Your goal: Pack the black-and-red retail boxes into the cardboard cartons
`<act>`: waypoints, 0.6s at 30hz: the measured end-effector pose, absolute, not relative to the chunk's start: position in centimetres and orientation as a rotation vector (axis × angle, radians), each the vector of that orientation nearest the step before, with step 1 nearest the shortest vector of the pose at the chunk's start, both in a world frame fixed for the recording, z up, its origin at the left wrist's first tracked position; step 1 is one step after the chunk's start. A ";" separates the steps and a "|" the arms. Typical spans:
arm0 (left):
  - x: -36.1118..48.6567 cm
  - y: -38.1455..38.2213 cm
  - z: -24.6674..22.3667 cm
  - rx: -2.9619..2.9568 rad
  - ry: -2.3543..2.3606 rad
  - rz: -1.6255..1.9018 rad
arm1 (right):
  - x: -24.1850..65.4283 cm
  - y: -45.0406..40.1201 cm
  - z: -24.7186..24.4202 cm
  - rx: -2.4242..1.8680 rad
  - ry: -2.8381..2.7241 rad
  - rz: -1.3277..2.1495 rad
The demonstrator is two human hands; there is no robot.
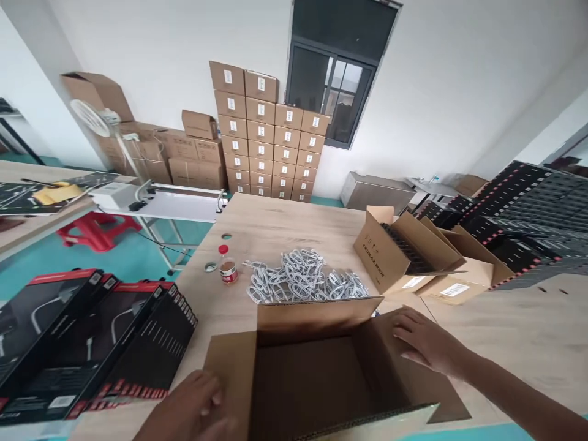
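An open cardboard box [303,380] stands at the front edge of the table, its flaps folded outward and no contents visible inside. My left hand [195,398], slightly blurred, has its fingers curled at the outer edge of the left flap [232,367]. On the opposite side, my right hand [425,343] lies over the right flap [408,373], fingers stretched out and thumb apart. Just behind the box is a heap of bundled white cables [303,275]. A jar with a red lid [227,266] stands left of the cables.
Black retail boxes with red edges [138,343] are lined up at the left. To the right are open cartons [390,257] holding dark packages and tall stacks of black boxes [528,214]. Sealed cartons [261,131] rise against the wall. A red stool [98,229] stands beyond the table.
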State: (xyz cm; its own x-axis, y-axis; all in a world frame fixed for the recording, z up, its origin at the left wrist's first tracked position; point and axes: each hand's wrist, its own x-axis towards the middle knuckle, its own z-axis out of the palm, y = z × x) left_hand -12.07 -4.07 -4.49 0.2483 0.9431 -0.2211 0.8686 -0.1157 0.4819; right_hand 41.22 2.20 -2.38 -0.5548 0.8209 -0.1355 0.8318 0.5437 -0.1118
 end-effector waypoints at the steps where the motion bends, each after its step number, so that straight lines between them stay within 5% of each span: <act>1: -11.2 -4.1 -4.4 1.937 1.705 0.152 | 41.8 2.3 -3.2 1.461 2.679 -0.257; 10: -1.3 -4.5 -3.9 2.166 1.672 -0.204 | 32.0 5.5 -3.3 0.954 2.439 -0.317; 14: -1.8 -5.5 -7.1 2.256 1.661 -0.253 | 25.7 6.2 -9.0 1.124 2.281 -0.714; 18: -2.3 -6.0 -8.7 2.280 1.643 -0.159 | 22.0 5.1 -14.8 1.261 2.184 -0.728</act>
